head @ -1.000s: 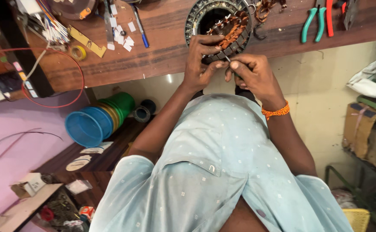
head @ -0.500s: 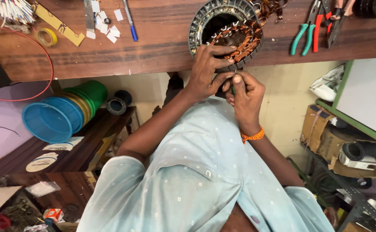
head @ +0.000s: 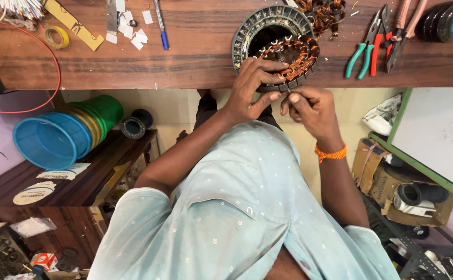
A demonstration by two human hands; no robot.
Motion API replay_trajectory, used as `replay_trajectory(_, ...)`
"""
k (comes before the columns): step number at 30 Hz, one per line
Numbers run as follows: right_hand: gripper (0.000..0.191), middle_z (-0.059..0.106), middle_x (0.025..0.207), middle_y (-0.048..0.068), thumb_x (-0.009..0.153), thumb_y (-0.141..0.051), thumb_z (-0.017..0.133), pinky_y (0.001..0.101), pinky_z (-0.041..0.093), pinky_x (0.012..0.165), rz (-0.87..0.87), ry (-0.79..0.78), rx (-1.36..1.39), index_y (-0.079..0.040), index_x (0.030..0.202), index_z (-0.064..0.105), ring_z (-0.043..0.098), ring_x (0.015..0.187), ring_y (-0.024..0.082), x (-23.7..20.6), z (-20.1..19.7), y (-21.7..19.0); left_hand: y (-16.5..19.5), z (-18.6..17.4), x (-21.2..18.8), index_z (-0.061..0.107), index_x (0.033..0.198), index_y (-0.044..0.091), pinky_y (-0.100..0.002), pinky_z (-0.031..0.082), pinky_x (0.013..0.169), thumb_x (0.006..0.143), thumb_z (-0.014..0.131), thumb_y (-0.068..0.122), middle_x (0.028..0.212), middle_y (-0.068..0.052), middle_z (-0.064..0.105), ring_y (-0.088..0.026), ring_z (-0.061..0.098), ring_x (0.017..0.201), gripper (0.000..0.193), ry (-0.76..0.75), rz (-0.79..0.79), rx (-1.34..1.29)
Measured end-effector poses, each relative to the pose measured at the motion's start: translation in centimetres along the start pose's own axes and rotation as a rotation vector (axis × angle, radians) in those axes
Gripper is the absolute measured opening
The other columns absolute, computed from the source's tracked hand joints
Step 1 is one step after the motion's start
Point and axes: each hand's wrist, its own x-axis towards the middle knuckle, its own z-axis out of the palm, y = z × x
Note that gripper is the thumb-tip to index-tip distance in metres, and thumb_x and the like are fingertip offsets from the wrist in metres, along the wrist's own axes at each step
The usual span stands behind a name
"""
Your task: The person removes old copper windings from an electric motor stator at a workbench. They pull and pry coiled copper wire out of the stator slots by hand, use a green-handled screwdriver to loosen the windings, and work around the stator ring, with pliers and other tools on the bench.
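motor stator (head: 281, 46): ring-shaped, grey slotted metal core with copper-brown wire windings on its near side; lies on the near edge of the wooden workbench (head: 195, 52), partly overhanging toward the person.

left hand (head: 252, 88): fingers spread and curled over the near rim of the stator, gripping it, thumb reaching toward the other hand.

right hand (head: 312, 106): just beside the left, below the stator rim; fingertips drawn together in a pinch at the rim's edge. what they pinch is too small to tell. orange thread band (head: 331, 153) on this wrist.

workbench items, right of the stator: pliers with green handles (head: 360, 54), a red-handled tool (head: 375, 52) beside them, pink-handled cutters (head: 405, 23), dark rolls of tape (head: 436, 21) at the far right corner. heap of loose copper wire (head: 325, 10) just beyond the stator.

workbench items, left of the stator: blue pen (head: 160, 26), small white paper slips (head: 135, 33), yellow tape roll (head: 56, 37), yellow strip (head: 73, 23), red wire (head: 40, 78) looping off the bench edge.

below the bench, left: stack of nested plastic tubs (head: 60, 135), blue outermost, then yellow and green, lying on its side on a low wooden shelf (head: 81, 181).

below, right: cardboard boxes (head: 387, 176) by a green-framed white board (head: 439, 135).
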Motion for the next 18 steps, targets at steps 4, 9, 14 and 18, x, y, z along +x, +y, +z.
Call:
replay_trajectory(4,0.031,0.066,0.080,0.006,0.111,-0.022,0.058,0.0224,0.036,0.051,-0.045,0.173,0.041,0.006,0.103,0.067,0.046,0.058,0.005,-0.9,2.4,0.9,-0.1,0.1,0.1,0.061,0.116,0.009,-0.043,0.042,0.102,0.100,0.072,0.023,0.139,-0.010,0.063,-0.027,0.060,0.112,0.024,-0.020,-0.016,-0.004)
replay_trajectory(9,0.026,0.064,0.080,0.006,0.110,-0.020,0.061,0.0231,0.037,0.050,-0.089,0.356,0.177,0.005,0.104,0.063,0.049,0.058,0.006,-0.9,4.3,2.2,-0.5,1.0,-0.3,0.061,0.121,0.008,-0.043,0.041,0.105,0.105,0.068,0.027,0.140,-0.009,0.061,-0.028,0.060,0.117,0.026,-0.034,-0.004,0.048)
replay_trajectory(14,0.027,0.063,0.079,0.006,0.109,-0.021,0.062,0.0250,0.043,0.048,-0.111,0.383,0.145,0.003,0.096,0.060,0.054,0.057,0.009,-0.6,4.4,1.9,-1.0,1.5,-0.3,0.058,0.125,0.012,-0.048,0.039,0.110,0.101,0.071,0.027,0.139,-0.008,0.061,-0.028,0.059,0.123,0.031,-0.001,0.080,0.132)
replay_trajectory(18,0.025,0.067,0.086,0.007,0.108,-0.020,0.063,0.0250,0.046,0.055,-0.080,0.273,0.011,0.005,0.104,0.065,0.057,0.064,0.008,-1.9,3.3,0.3,-1.3,1.0,-0.3,0.057,0.130,0.014,-0.044,0.041,0.105,0.102,0.074,0.024,0.142,-0.008,0.060,-0.027,0.057,0.122,0.033,-0.036,0.100,0.129)
